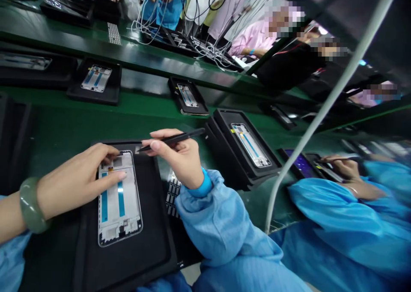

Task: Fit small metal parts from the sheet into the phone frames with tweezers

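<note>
A silver phone frame (pixel 130 198) with two blue strips lies in a black tray (pixel 154 249) in front of me. My left hand (pixel 80 172) rests over its upper left part, thumb stretched across it and the other fingers bent at the top edge. In my right hand (pixel 180 155) is a pair of black tweezers (pixel 184 135), gripped between thumb and fingers. The tips point left, just off the frame's upper right corner, at a small pale piece; whether they grip it I cannot tell. A sheet of small metallic parts (pixel 173 193) lies partly under my right sleeve.
Stacked black trays (pixel 221 155) with another phone frame (pixel 252 146) stand to the right. More trays sit along the green conveyor (pixel 141 86). A pale cable (pixel 321 108) hangs down at right. Beside me, a co-worker's hand (pixel 346 172) works. People and white wires (pixel 150 13) are across the line.
</note>
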{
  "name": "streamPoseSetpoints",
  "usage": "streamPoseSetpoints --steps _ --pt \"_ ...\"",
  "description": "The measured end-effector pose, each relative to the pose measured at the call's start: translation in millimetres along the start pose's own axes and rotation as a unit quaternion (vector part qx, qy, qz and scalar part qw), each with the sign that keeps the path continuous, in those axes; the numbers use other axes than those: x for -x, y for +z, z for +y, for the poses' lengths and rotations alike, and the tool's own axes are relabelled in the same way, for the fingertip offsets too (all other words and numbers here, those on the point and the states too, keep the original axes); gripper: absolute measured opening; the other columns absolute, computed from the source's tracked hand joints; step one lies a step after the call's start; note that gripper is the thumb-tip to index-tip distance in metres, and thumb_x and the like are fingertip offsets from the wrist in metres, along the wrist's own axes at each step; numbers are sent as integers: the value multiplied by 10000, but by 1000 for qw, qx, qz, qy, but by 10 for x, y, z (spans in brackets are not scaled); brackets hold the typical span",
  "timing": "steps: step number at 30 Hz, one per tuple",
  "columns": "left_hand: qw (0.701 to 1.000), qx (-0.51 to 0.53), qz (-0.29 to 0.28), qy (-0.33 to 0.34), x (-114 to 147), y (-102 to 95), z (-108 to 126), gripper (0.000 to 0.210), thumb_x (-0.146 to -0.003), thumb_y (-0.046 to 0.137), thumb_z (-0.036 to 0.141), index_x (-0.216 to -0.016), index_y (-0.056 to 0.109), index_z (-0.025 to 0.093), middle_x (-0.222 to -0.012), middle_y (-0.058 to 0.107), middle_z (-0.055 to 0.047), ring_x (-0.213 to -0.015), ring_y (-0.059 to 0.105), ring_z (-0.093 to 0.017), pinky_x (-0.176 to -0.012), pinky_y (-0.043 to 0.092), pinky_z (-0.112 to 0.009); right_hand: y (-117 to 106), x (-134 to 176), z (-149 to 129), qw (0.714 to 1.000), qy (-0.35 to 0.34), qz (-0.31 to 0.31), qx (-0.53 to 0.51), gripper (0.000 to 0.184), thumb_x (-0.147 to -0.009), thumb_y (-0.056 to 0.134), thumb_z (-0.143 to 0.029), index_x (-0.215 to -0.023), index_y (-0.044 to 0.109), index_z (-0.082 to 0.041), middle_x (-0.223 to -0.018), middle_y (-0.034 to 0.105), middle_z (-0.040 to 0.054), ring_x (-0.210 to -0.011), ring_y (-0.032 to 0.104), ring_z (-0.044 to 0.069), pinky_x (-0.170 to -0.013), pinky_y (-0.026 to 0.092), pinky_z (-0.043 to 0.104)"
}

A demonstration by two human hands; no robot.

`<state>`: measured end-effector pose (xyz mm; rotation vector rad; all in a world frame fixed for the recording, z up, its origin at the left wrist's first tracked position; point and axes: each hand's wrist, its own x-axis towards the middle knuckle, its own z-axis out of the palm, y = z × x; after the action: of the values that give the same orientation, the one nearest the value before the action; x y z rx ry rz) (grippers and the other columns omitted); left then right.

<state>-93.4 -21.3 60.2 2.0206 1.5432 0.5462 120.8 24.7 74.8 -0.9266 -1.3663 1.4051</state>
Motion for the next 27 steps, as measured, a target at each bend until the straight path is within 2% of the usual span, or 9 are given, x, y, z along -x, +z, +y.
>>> streamPoseSetpoints --steps 3,5,7,9,14,27 --pt "989 -126 24 77 174 80 -228 636 -783 531 670 -1242 522 229 -1277 595 -110 -1142 565 -334 -917 452 -487 33 -50 84 992 80 -31 -94 240 -721 770 -352 -886 669 -209 -804 731 -13 -732 703 111 -663 604 239" --pt "980 -169 40 98 270 161 -312 682 -795 505 684 -1281 483 206 -1416 482 -143 -1298 437 -371 -988 393 -542 96 -89 161 983 125 -54 -126 237 -706 778 -350 -845 663 -195 -821 723 -15 -745 697 101 -657 601 215" --pt "976 -190 58 92 331 224 -343 708 -797 486 698 -1284 467 185 -1480 398 -168 -1373 329 -392 -1006 359 -574 179 -128 242 978 152 -59 -128 254 -683 793 -350 -823 659 -185 -807 705 -22 -738 692 96 -649 597 201" --pt "976 -192 63 85 363 256 -338 702 -801 482 696 -1275 457 179 -1471 409 -175 -1389 299 -393 -1002 346 -581 260 -164 317 979 162 -52 -112 289 -661 807 -350 -836 647 -186 -732 681 -38 -682 687 91 -624 589 187" --pt "978 -174 66 95 412 265 -288 634 -818 510 647 -1261 449 199 -1369 535 -133 -1337 400 -364 -991 331 -547 378 -207 432 982 173 -28 -77 361 -617 826 -384 -771 566 -185 -594 628 -61 -559 673 100 -539 574 183" --pt "981 -159 65 86 422 247 -281 541 -850 504 579 -1219 488 183 -1359 546 -123 -1334 405 -353 -990 320 -529 377 -166 466 988 139 -48 53 305 -678 790 -387 -725 569 -183 -573 621 -42 -574 682 128 -552 557 223"
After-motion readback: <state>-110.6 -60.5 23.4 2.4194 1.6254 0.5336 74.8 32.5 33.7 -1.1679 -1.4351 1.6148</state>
